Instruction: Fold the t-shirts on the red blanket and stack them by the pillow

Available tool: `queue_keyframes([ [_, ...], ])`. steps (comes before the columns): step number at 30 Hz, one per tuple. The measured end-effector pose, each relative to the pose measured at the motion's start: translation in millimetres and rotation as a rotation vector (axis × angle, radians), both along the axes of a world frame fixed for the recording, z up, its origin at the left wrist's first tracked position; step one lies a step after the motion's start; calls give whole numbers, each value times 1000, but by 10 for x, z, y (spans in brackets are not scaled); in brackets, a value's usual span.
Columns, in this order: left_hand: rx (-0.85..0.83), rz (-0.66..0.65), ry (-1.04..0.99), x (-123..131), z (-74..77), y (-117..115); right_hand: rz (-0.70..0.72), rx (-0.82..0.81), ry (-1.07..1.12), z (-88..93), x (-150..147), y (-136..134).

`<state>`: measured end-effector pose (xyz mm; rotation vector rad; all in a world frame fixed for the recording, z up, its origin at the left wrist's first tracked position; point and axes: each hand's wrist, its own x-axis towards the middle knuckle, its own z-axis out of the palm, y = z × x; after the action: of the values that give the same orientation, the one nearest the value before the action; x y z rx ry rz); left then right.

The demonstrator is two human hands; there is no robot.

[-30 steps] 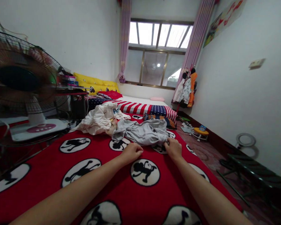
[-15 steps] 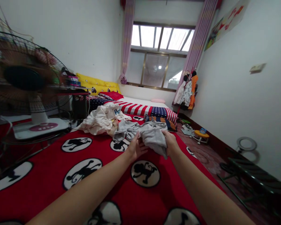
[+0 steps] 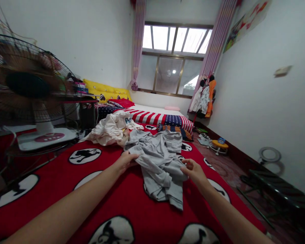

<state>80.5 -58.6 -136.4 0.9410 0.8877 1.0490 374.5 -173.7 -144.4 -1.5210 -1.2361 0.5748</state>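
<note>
A grey garment [image 3: 159, 166] lies spread and rumpled on a red blanket [image 3: 112, 203] printed with black monkeys in white circles. One sleeve-like part of it hangs toward me. My left hand [image 3: 125, 161] rests at the garment's left edge, with its fingers gripping the grey cloth. My right hand [image 3: 193, 171] is at the right edge, fingers apart and curled, with its fingertips at the cloth. A crumpled cream garment [image 3: 109, 130] lies just beyond the grey one, left of centre.
A running electric fan [image 3: 27, 84] stands at the left of the bed. Striped star-print bedding [image 3: 155, 118] lies at the far end, below a window. On the floor to the right are a yellow stool [image 3: 220, 145] and a dark folding rack [image 3: 277, 184].
The grey garment has gone from a bunched heap to lying spread toward me. My hands have moved apart, and my right hand has loosened from the bunched cloth.
</note>
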Motion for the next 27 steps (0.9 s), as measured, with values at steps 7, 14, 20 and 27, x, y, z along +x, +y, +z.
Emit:
queue_keyframes([
  [7, 164, -4, 259, -114, 193, -70, -34, 176, -593, 209, -267, -196],
  [14, 289, -251, 360, 84, 181, -317, 241, -21, -800, 142, -843, -111],
  [20, 185, -237, 385, -529, 478, -111, 143, 7, -347, 311, -333, -197],
  [27, 226, -144, 503, -1324, 870, -15, -110, 28, -41, 644, 531, -772],
])
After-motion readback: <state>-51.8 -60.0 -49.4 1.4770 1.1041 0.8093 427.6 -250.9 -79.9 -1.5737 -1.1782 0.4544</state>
